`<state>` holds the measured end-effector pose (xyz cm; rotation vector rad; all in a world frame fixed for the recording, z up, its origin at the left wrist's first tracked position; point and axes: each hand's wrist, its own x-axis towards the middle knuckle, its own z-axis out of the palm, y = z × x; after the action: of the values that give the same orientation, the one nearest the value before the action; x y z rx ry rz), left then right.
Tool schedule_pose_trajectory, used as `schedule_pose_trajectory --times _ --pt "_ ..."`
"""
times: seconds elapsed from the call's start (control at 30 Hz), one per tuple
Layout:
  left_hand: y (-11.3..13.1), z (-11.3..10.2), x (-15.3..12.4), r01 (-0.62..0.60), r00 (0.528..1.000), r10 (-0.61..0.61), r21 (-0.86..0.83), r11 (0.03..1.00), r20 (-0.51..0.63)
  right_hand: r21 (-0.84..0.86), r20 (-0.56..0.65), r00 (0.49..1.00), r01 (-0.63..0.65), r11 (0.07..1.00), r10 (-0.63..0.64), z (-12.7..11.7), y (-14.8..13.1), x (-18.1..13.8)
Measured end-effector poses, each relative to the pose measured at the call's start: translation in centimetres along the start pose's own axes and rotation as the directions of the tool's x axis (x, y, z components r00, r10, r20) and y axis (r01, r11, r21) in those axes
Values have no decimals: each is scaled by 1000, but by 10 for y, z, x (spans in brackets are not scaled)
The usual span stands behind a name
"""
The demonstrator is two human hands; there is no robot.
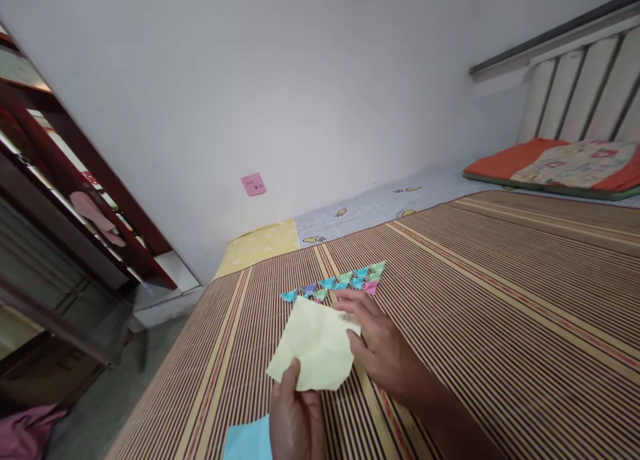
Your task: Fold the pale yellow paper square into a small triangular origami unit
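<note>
My left hand [296,417] pinches the lower edge of a pale yellow-green sheet of paper [320,350], thumb on top and fingers beneath. The sheet is lightly creased and tilted above the striped mat. At its right edge is my right hand [380,343], fingers apart and slightly blurred; whether they touch the paper is unclear. Just beyond the sheet lie several small folded paper triangles [344,279] in rows, coloured blue, green, purple and pink; the sheet and right hand partly cover them. A light blue paper [249,440] lies beside my left wrist, partly hidden.
The striped mat [475,300] covers the bed. Yellow cloth [263,245] and checked cloth [360,210] run along the wall. A pink note [253,184] sticks to the wall. An orange patterned cushion [565,165] lies at right near a radiator [583,80]. Left, the bed edge drops to the floor.
</note>
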<state>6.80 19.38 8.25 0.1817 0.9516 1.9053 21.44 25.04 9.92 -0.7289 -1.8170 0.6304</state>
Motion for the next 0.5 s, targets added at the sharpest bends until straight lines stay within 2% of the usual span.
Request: schedule_pose_trajectory --times 0.07,0.13,0.17,0.23,0.33,0.43,0.5 --pt "1 -1 1 7 1000 -7 -2 1000 -1 0 150 988 20 1000 -20 -6 -12 -3" --pt "2 -3 2 34 999 -34 -9 999 -17 -10 310 951 -4 1000 7 -9 -22 -6" --pt "3 -5 3 58 998 -58 -27 998 -11 -25 352 936 -7 1000 16 -9 -24 -7" --pt "5 -7 5 111 993 -106 -97 989 59 -52 365 931 17 999 3 -4 -25 -8" --pt "5 -11 6 175 971 -140 -178 968 197 -23 319 944 93 995 -81 6 -18 -7" --pt "6 -11 4 165 950 -99 -208 964 297 60 284 951 110 992 -122 10 -14 -6" --pt "7 -12 1 135 932 -43 -233 963 359 97 301 949 73 993 -99 9 -17 -6"
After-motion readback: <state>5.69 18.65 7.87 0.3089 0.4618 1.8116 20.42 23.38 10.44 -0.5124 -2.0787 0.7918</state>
